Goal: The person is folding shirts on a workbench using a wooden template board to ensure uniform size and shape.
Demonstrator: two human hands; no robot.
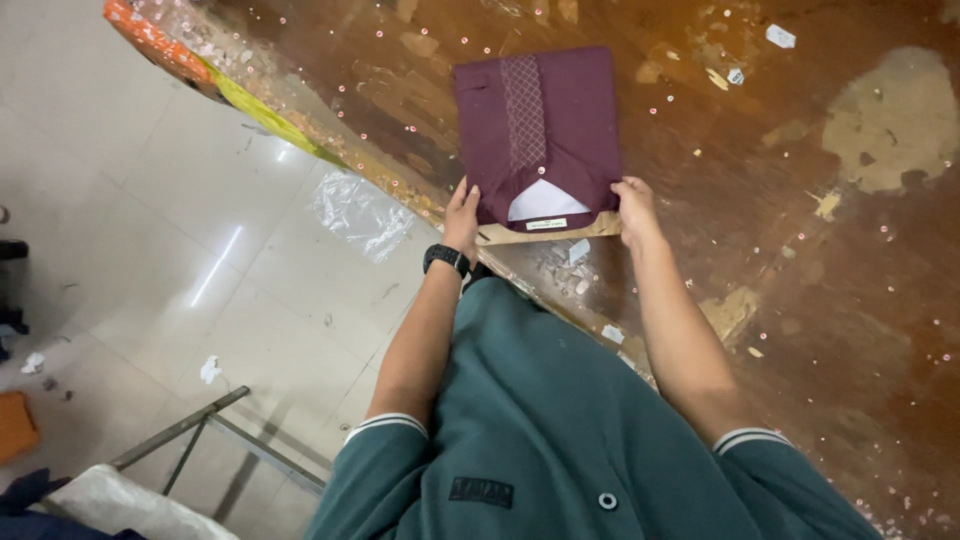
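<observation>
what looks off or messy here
The table top is badly worn, with pale patches where the finish is gone and paper scraps scattered about. A crumpled plastic bag lies on the floor. The folded shirt, held by both hands, looks neat.

I'm seeing even overhead indoor light, moderately bright. There's a streak of glare on the tiled floor [215, 265] and a sheen on the plastic sheet [360, 212]. The bench [800, 250] reads warm and glossy, with soft shadows. Focus is sharp at centre; wide-angle stretch shows at the edges, and the frame is tilted.
</observation>
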